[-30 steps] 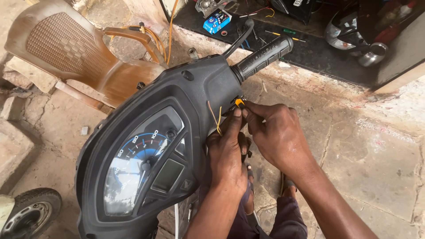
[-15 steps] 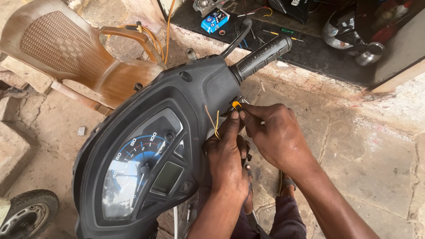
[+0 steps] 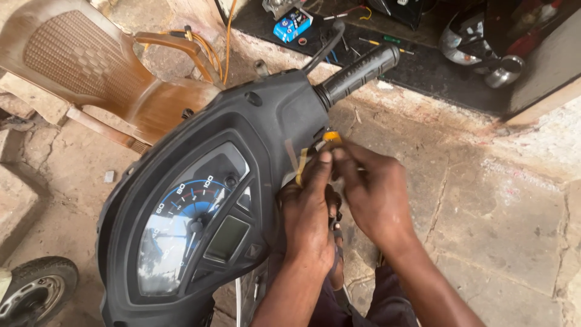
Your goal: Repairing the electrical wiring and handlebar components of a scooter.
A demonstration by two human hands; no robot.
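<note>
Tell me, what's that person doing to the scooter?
A person is working on the handlebar cover of a black scooter. Both hands are at its side, just below the rubber grip. The left hand and the right hand meet with their fingers at a small orange switch button and a thin yellow wire. The speedometer faces up beside them. A brown plastic chair stands behind the scooter.

A black scooter dashboard is seen, its speedometer marked in blue with white numerals. An orange-yellow switch and a yellow wire show at its two o'clock edge. At ten o'clock a brown lattice-patterned plastic chair is seen; at twelve o'clock, a blue box.
</note>
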